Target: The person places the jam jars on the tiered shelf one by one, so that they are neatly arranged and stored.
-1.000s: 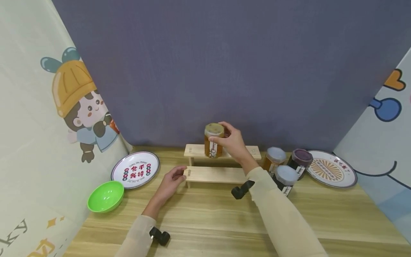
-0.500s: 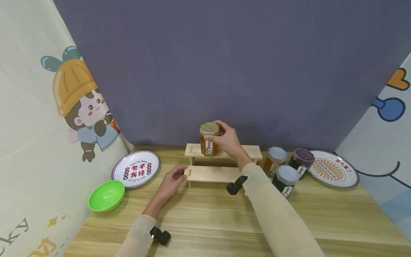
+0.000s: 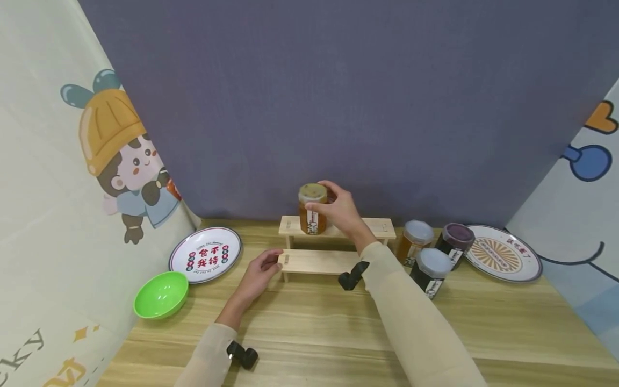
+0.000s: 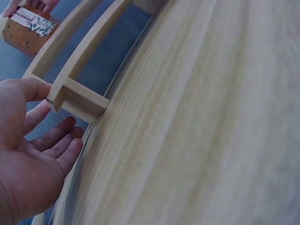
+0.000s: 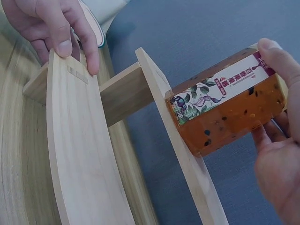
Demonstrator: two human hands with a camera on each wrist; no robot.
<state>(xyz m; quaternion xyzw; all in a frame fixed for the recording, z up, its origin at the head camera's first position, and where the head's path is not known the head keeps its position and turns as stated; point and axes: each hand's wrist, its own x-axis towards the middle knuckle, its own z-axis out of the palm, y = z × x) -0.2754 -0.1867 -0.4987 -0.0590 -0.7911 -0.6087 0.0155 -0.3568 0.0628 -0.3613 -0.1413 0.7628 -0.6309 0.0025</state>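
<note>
A jar of amber passion fruit jam [image 3: 312, 217] with dark seeds and a white label stands upright at the left part of the upper step of a two-step wooden rack [image 3: 319, 262]. My right hand [image 3: 338, 209] grips the jar near its lid, thumb in front and fingers behind. In the right wrist view the base of the jam jar [image 5: 229, 101] meets the upper board. My left hand [image 3: 258, 277] holds the left end of the lower step between thumb and index finger; the other fingers of the left hand [image 4: 35, 150] are loosely bent below the board.
Right of the rack stand an amber jar [image 3: 415, 239], a purple-lidded jar [image 3: 454, 242] and a dark white-lidded jar [image 3: 429, 271]. Behind them lies a patterned plate [image 3: 503, 255]. At left are a plate with red characters [image 3: 205, 255] and a green bowl [image 3: 161, 295]. A grey-blue backdrop [image 3: 309, 107] rises behind.
My right hand has shifted the jam jar a little leftward along the upper step, with the last part of the move very small. My left hand keeps its place on the rack.
</note>
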